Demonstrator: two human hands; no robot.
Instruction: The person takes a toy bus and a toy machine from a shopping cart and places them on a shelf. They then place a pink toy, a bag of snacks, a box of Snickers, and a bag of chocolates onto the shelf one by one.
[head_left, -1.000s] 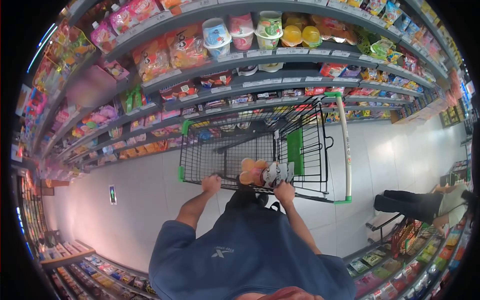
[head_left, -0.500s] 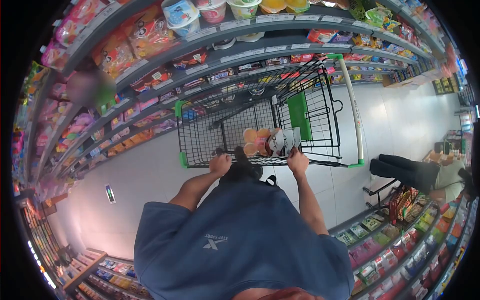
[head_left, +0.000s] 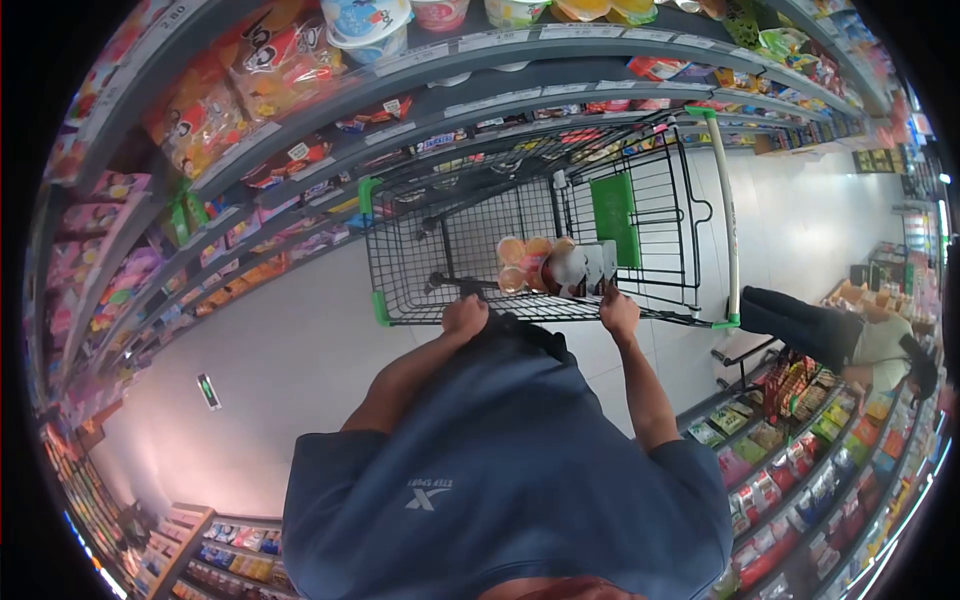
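Observation:
A black wire shopping cart (head_left: pixel 410 270) with green corner pieces stands sideways in front of me. My left hand (head_left: pixel 465 317) is closed around the top rail of its near side. Further right along that rail, my right hand (head_left: pixel 620 313) is closed on it too, beside a white-and-dark package (head_left: pixel 578 268) in the basket. Against that package lies a pack of round cups (head_left: pixel 512 252) with pale orange tops. The cart's green seat flap (head_left: pixel 615 220) and pale push handle (head_left: pixel 728 210) are to the right of my hands.
Long shelves (head_left: pixel 560 95) of candy, jelly cups and bagged snacks curve along the far side. At right, another person (head_left: pixel 870 345) stands by a second cart (head_left: pixel 790 385) holding goods. More snack shelves (head_left: pixel 780 490) line the lower right. A small lit sign (head_left: pixel 208 392) shows on the floor.
The cart and both hands appear slightly further right and up in the view, with the far shelves larger at upper left. Both hands keep their hold on the rail.

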